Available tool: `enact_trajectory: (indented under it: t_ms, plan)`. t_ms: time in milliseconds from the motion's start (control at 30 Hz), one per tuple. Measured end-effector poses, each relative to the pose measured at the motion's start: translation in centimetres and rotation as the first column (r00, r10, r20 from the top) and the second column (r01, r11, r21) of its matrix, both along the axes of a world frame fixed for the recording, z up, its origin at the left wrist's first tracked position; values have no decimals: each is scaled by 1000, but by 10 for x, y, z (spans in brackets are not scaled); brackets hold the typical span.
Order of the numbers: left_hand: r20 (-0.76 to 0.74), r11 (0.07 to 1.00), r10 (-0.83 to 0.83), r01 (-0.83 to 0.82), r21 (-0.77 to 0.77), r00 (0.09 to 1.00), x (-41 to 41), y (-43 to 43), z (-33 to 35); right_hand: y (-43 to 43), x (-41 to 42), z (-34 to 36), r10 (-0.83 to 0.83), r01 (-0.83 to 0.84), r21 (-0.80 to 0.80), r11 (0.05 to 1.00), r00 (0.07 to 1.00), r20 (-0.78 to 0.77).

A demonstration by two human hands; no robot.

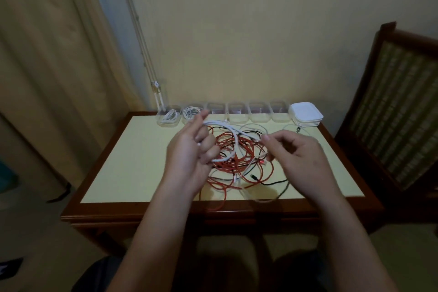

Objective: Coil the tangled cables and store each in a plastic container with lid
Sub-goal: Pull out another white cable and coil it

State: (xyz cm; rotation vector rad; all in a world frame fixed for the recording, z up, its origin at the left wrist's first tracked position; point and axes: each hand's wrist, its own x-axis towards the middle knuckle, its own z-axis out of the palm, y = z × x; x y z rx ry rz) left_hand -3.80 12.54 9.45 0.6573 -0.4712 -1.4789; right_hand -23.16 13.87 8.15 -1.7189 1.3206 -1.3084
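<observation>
A tangle of red, black and white cables (239, 166) lies in the middle of the small table (132, 163). My left hand (189, 149) holds loops of a thick white cable (233, 136) above the tangle, fingers curled round them. My right hand (301, 156) pinches the same white cable further along, near its end. Along the table's far edge stands a row of clear plastic containers (237, 115). The two leftmost, one (167, 117) and the other (190, 114), each hold a coiled white cable. A stack of white lids (307, 114) sits at the right end of the row.
The table has a pale yellow top and a dark wooden rim. A wooden chair (398, 102) with striped upholstery stands to the right. A curtain (47, 66) hangs at the left and a wall is close behind the table. My knees are under the front edge.
</observation>
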Motion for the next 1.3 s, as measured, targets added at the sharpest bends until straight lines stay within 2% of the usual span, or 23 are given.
enact_trajectory:
  t_ms: [133,233,367,467,533,600,700,767,933,1000,1067,1133,1233,1300]
  plan:
    - [-217,999,54,-50,21,975,31,-7,10,-11,-30,-2,-128,125,-56,991,990,-55]
    - [-269,986,167,-159,49,949,47,-7,17,-14,-49,-6,-228,217,-99,971,966,-121]
    - [-258,967,255,-240,89,932,51,-1,20,-10,-54,-9,-248,210,-191,959,947,-202]
    - [-99,942,336,-334,38,937,40,0,16,-7,-47,-13,-261,156,-301,941,900,-349]
    - [78,921,388,-386,-47,918,29,5,14,-5,-39,-17,-259,99,-360,928,865,-429]
    - [266,916,399,-369,-157,878,17,13,14,-1,-30,-18,-216,31,-377,926,862,-458]
    - [504,924,370,-253,-286,781,3,22,10,11,-11,-12,-107,-46,-363,931,914,-392]
    - [642,936,330,-153,-316,692,-5,28,6,18,0,-6,-68,-51,-357,933,948,-311]
    - [713,960,106,115,-255,693,-28,47,2,23,14,3,-102,45,-341,939,983,-150]
    - [683,971,6,160,-180,731,-32,50,2,24,14,6,-135,98,-348,932,987,-84]
    - [554,969,-131,225,-105,822,-33,51,6,24,14,9,-170,151,-342,927,985,-26]
    - [421,954,-236,291,-71,876,-34,53,12,25,15,9,-179,173,-297,939,984,8]
    - [267,936,-308,342,-89,913,-34,54,19,29,19,9,-109,117,-182,976,993,55]
    - [231,926,-331,362,-109,915,-32,54,20,34,21,10,-20,33,-121,992,994,103]
